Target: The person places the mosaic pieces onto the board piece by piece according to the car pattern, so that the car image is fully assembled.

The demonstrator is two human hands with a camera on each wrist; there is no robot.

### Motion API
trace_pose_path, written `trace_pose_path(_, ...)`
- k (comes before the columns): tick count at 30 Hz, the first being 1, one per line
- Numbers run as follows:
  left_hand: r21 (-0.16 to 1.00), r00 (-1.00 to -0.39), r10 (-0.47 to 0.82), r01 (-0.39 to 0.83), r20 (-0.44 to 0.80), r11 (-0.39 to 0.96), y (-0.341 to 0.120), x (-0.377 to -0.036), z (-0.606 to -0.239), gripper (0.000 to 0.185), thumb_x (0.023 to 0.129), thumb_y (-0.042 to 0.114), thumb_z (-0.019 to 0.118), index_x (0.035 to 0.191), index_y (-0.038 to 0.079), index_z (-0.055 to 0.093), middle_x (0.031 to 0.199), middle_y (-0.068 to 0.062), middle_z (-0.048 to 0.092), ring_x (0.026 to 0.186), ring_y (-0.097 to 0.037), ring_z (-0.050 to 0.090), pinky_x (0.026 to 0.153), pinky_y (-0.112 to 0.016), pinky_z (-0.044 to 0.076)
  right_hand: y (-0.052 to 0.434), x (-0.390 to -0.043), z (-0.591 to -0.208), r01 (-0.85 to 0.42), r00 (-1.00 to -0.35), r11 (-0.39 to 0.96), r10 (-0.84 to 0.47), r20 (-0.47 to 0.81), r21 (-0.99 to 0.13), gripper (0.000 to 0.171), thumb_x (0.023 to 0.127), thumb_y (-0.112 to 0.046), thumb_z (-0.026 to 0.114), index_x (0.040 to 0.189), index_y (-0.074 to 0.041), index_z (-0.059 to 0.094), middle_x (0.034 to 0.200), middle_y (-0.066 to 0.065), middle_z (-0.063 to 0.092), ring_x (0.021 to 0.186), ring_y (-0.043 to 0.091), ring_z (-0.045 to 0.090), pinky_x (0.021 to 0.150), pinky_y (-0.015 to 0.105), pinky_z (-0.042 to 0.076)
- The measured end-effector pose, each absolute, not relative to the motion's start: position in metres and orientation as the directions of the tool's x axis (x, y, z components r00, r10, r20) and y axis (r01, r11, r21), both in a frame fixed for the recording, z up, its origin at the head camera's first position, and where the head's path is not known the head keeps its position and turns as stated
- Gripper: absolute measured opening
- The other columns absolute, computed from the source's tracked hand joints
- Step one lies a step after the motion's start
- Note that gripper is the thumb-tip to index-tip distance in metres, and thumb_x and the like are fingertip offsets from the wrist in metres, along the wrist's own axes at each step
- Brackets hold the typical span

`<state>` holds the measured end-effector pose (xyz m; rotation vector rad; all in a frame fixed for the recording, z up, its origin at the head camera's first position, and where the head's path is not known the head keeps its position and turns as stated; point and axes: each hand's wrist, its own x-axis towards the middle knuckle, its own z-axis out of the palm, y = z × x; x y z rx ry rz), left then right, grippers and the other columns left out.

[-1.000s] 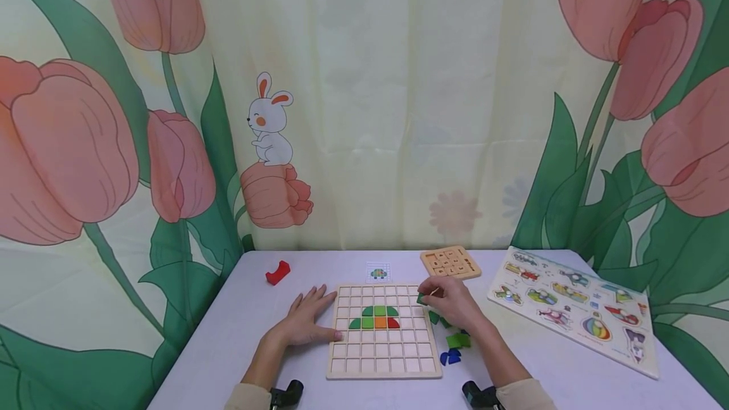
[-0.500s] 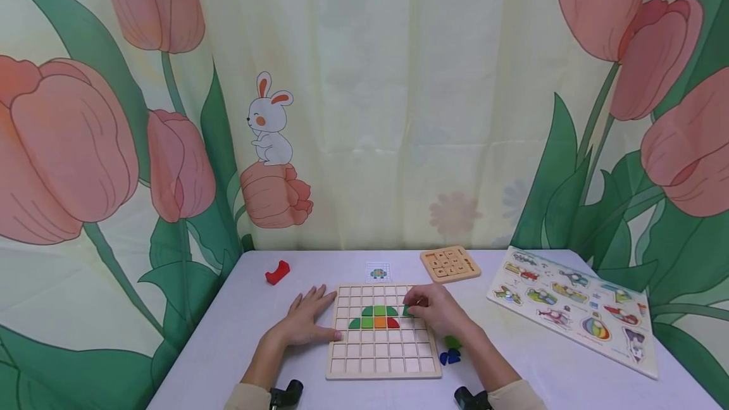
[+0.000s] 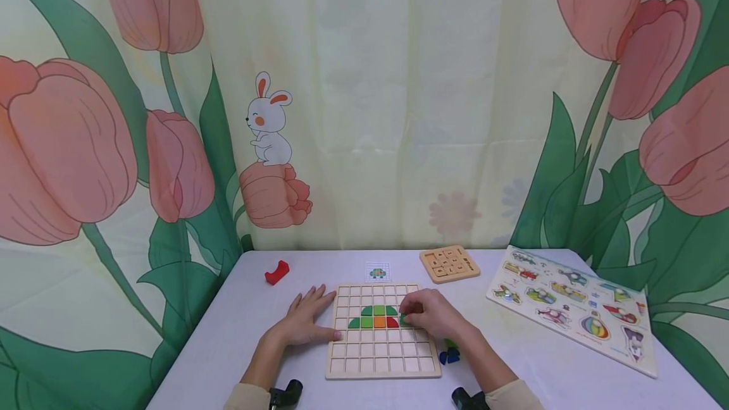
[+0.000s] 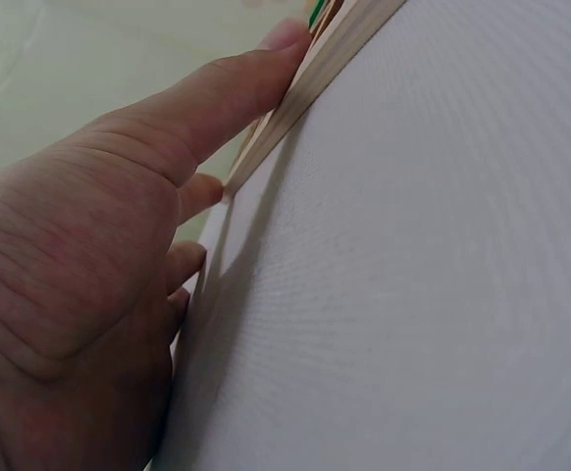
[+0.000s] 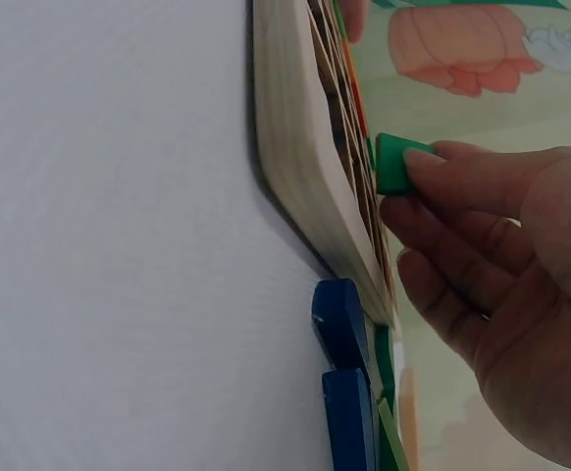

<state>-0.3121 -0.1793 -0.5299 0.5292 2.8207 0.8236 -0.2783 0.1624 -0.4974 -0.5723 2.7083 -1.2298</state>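
A: How does the left hand [image 3: 307, 318] lie?

B: Its fingers are spread and uncurled beside the left edge of the wooden grid board [image 3: 383, 369], with the thumb resting on the rim; it has hold of nothing.

A: And the right hand [image 3: 433, 312]?

B: Its thumb and fingertips close in a pinch on a dark green piece [image 5: 391, 164]. From where I stand, the piece is over the board, just right of the red quarter piece [image 3: 392, 322]; whether it touches the grid I cannot tell.

A: Which other pieces are set in the board?

B: Two rows of green shapes, an orange square [image 3: 380, 323] in the lower one, between a light green square [image 3: 367, 323] and the red quarter.

A: The surroundings?

B: Blue pieces [image 5: 338, 324] by the board's near right corner. Farther back on the white-covered desk [image 3: 575, 375] lie a red notched block [image 3: 277, 273], a small printed card [image 3: 378, 272] and a wooden tile puzzle [image 3: 450, 264]; a picture puzzle board [image 3: 572, 301] slants at far right.
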Motion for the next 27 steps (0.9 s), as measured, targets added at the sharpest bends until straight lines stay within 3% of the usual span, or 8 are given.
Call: trace_pose_path(27, 0.556, -0.924, 0.380, 0.296, -0.038, 0.776, -0.1800, -0.3114, -0.5298, 0.108, 0.070, 0.070, 0.081, 0.160, 0.025, 0.043, 0.173, -0.011, 0.027, 0.163, -0.036, 0.010, 0.129, -0.065, 0.000, 0.1587, -0.2771, -0.5005, -0.297, -0.929, 0.666, -0.368, 0.045, -0.684, 0.015, 0.090, -0.003, 0.078, 0.093, -0.018, 0.075, 0.087, -0.007, 0.067, 0.081, 0.014, 0.057, 0.070, 0.025, 0.048)
